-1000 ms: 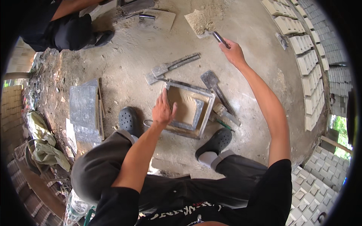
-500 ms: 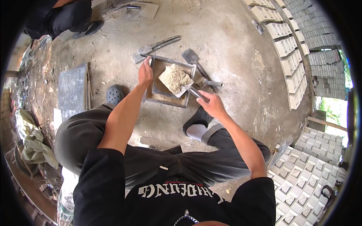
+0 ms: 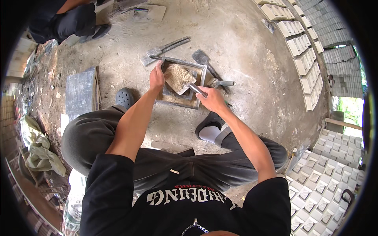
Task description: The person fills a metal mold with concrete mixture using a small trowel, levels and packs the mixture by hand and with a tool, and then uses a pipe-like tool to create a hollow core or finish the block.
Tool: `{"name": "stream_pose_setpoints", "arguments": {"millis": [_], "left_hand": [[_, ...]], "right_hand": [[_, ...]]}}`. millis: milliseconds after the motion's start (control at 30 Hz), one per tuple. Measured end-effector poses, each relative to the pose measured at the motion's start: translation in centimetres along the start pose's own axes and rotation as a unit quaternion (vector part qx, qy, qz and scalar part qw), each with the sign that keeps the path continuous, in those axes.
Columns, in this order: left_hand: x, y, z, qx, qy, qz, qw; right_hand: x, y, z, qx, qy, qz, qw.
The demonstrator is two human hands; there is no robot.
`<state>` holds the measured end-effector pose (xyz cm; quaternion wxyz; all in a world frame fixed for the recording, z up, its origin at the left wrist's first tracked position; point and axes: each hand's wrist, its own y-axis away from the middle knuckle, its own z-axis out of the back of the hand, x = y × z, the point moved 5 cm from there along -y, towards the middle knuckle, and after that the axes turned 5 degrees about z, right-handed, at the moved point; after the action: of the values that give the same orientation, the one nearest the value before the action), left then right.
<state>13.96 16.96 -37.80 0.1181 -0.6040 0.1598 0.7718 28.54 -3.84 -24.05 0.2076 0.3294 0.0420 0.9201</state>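
On the floor between my feet lies a shallow rectangular mould frame (image 3: 202, 84), with a smaller dark frame or plate inside it. My left hand (image 3: 157, 78) is at the frame's upper left corner, its fingers closed along the rim. My right hand (image 3: 212, 98) is wrapped round the dark handle of a small flat shovel (image 3: 198, 90). Its blade is over the inside of the frame, mostly hidden under a heap of pale, crumbly powder (image 3: 177, 76). Whether the blade touches the bottom, I cannot tell.
Two flat-bladed tools, one (image 3: 155, 52) beyond the frame and one (image 3: 201, 58) at its right, lie close by. A tube-handled tool (image 3: 224, 83) is beside them. Dark boards (image 3: 80, 90) lie left. Pale blocks (image 3: 300, 44) line the right. A person (image 3: 76, 25) crouches far left.
My right hand has moved the shovel left, farther over the frame. The powder heap looks darker and more loosely spread. My left hand stays at the rim; the whole view has shifted slightly.
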Motion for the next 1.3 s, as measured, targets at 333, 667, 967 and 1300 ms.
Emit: {"name": "stream_pose_setpoints", "arguments": {"millis": [333,667,967,1300], "left_hand": [[-0.6,1.1,1.1,-0.003,-0.078,-0.039,0.996],[-0.4,2.6,0.9,0.038,-0.108,-0.070,0.991],[-0.1,3.7,0.8,0.069,-0.230,-0.213,0.947],[1.2,5.3,1.6,0.045,-0.314,-0.215,0.924]], "right_hand": [[0.7,0.3,0.3,0.001,-0.011,0.008,1.000],[-0.5,-0.2,-0.5,-0.032,-0.044,0.018,0.998],[-0.3,1.8,2.0,-0.008,-0.005,-0.026,1.000],[2.0,0.4,2.3,0.039,0.028,-0.015,0.999]]}}
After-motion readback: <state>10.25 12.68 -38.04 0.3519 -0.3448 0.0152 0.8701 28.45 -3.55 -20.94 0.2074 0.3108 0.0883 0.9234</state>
